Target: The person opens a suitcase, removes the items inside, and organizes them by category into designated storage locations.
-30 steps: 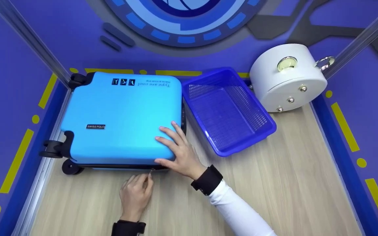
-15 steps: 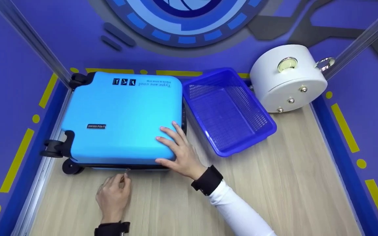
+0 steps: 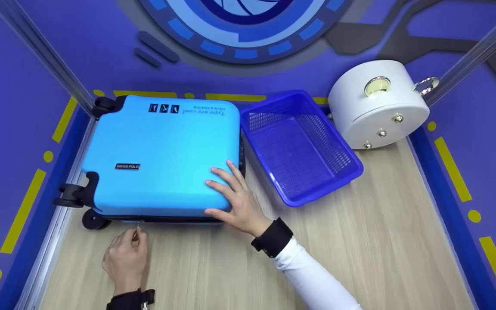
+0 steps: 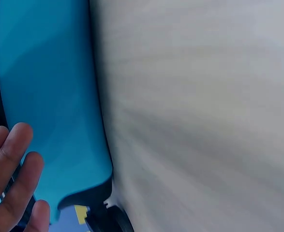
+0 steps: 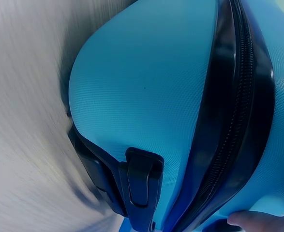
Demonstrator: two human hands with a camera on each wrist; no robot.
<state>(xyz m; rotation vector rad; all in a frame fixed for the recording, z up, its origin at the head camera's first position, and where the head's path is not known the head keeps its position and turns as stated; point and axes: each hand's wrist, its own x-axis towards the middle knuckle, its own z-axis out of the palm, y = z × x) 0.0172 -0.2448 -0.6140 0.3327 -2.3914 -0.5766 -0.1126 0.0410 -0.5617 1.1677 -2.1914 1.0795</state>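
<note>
On the left of the wood-grain floor (image 3: 239,280), in the head view, a light-blue hard-shell suitcase (image 3: 166,150) lies flat, its rear edge by the back wall and its black caster wheels (image 3: 70,196) up against the metal rail on the left. The left hand (image 3: 125,256), in front of the suitcase's near edge, pinches a small metal zipper pull (image 3: 139,224) with thumb and finger; the lower wheel is near on its left, while floor runs along the edge on its right. The right hand (image 3: 240,204) rests with spread fingers on the near right corner of the shell, well apart from the left. A blue plastic basket (image 3: 327,188) stands just beside the suitcase's right side (whether they touch, I cannot tell), the gap widening toward the front, and a white drum-shaped case (image 3: 377,97) sits in the far right corner. In the left wrist view, fingers reach in beside the blue shell's lower edge, with a broad stretch of floor next to it. In the right wrist view, black zipper teeth (image 5: 238,111) curve round the side, a black clip (image 5: 142,179) sits below, and a single digit shows at the lower right.
</note>
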